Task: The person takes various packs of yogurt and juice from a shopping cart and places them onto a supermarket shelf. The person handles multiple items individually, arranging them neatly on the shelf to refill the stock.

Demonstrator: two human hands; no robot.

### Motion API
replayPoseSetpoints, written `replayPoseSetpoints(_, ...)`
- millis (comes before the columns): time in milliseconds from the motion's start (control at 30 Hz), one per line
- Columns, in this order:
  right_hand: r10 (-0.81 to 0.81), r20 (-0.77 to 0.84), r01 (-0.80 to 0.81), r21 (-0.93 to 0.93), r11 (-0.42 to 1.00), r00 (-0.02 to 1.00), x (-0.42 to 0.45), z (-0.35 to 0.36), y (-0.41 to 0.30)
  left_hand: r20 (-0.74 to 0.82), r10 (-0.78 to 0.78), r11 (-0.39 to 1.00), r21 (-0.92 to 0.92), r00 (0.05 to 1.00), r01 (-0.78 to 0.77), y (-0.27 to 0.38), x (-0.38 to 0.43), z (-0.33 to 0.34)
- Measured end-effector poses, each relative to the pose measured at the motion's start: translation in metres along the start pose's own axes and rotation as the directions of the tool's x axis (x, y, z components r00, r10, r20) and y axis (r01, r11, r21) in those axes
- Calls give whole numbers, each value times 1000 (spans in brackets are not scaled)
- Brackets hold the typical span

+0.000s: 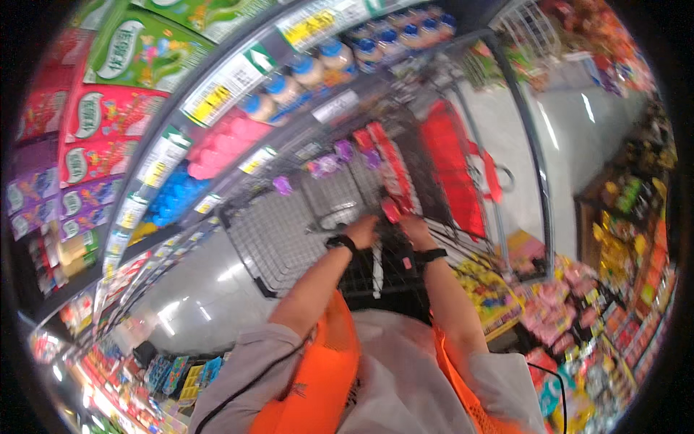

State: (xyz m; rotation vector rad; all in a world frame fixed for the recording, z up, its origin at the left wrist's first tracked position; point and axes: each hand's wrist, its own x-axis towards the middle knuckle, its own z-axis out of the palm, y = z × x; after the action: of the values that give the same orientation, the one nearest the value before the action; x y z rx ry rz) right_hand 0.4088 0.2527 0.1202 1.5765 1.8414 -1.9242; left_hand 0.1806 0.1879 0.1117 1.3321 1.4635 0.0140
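A wire shopping cart (271,238) is in front of me, blurred. My left hand (362,233) reaches over it, a black band on the wrist; its fingers are too blurred to tell whether they hold anything. Close on its right, my right hand (416,230), also with a black wristband, is beside a small pinkish-red object (390,210); whether it grips this is unclear. Beyond the hands lies a long red-and-white package (393,168). Small purple packets (325,165) are seen near the far side of the cart.
Shelves with price labels (217,97), green cartons (146,51) and blue-capped bottles (309,68) rise at left and ahead. A large red panel or container (452,168) and a metal frame (534,146) stand right of the hands. Yellow packets (485,293) fill a display at lower right.
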Motion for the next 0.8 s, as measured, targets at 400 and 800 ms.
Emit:
replayPoseSetpoints(400, 317, 129, -238, -419, 876, 940, 84, 72, 139, 484, -126, 782, 586, 866, -214, 56, 66, -10)
replayPoseSetpoints(800, 471, 144, -272, -657, 703, 870, 74, 76, 99, -199, 251, 894, -327, 947, -306, -62, 138, 125)
